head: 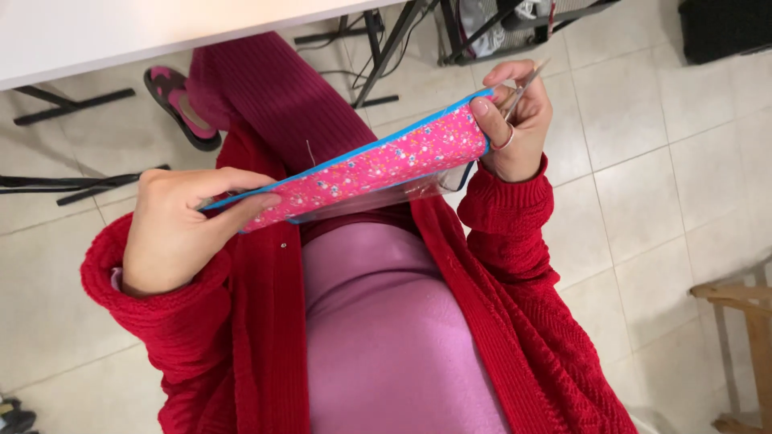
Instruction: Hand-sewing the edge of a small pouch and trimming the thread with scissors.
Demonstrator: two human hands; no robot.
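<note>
I hold a long pink floral fabric pouch (378, 165) with a blue edge and a clear plastic layer, stretched between both hands above my lap. My left hand (177, 229) pinches its lower left end between thumb and fingers. My right hand (515, 120) grips its upper right end, with a ring on one finger and a thin clear strip sticking up past the fingertips. A thin thread or needle stands up from the blue edge near the middle. I wear a red knit cardigan over a pink top.
A white table edge (121, 36) runs across the top left, with black metal legs (386, 48) and cables below. My foot in a pink and black sandal (181, 108) rests on the tiled floor. A wooden frame (744, 321) stands at the right.
</note>
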